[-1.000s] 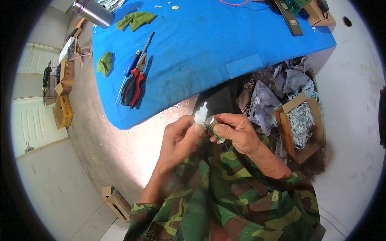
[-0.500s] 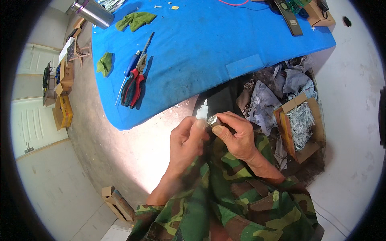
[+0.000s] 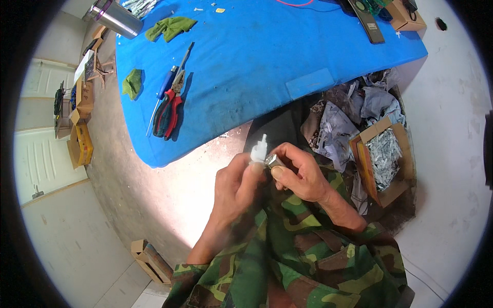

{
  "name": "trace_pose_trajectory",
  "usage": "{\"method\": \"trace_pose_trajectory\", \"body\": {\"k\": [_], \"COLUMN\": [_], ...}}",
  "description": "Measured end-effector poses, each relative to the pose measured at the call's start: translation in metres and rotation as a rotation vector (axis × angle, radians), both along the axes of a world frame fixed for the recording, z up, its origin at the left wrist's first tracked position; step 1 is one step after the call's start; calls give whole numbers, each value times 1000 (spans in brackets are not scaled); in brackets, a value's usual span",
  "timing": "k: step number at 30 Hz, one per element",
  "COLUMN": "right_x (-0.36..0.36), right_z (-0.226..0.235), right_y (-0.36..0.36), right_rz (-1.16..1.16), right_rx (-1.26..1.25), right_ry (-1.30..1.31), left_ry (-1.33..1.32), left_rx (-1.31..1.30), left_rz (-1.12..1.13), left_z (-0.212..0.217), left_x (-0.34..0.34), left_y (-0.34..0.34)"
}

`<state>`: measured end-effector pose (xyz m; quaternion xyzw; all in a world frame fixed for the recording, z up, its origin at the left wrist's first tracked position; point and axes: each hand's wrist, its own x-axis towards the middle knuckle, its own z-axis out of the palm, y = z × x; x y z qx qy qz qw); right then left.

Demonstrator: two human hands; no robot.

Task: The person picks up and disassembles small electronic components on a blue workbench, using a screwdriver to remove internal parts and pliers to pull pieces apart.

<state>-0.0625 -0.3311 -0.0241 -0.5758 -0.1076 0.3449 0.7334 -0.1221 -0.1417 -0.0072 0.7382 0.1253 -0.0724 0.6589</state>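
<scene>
In front of my lap, my left hand [image 3: 232,186] pinches a white plastic piece [image 3: 259,151] with a narrow stepped tip pointing up. My right hand [image 3: 306,177] has thumb and fingers closed on a small shiny metal fitting [image 3: 275,161]. The fitting lies right beside the base of the white piece; whether they touch is hard to tell. On the blue-covered table [image 3: 231,77] ahead lie red-and-black pliers [image 3: 167,114], partly over a screwdriver with a blue handle [image 3: 166,84]. A slim metal tool tip [image 3: 187,56] extends beyond the pliers.
Two green cloths [image 3: 171,28] [image 3: 132,83] and a steel tumbler [image 3: 117,19] sit at the table's left. Below its right edge stand grey plastic bags [image 3: 336,136] and an open carton [image 3: 367,134] of silvery scraps. A white wall [image 3: 452,128] rises at right.
The white piece and my left hand have dropped slightly and come closer to my right hand. The metal fitting has tilted a little in my right fingers.
</scene>
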Motion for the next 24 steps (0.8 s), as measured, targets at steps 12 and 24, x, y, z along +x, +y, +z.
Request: {"method": "trace_pose_trajectory", "body": {"k": [12,24], "right_x": [0,1], "right_z": [6,7], "right_y": [13,4], "right_rz": [57,41], "right_rx": [201,165], "right_ry": [427,269], "left_ry": [-215,-590], "left_rx": [90,510], "left_rz": [-14,-144], "left_z": [1,-4], "left_x": [1,4], "left_y": [2,17]}}
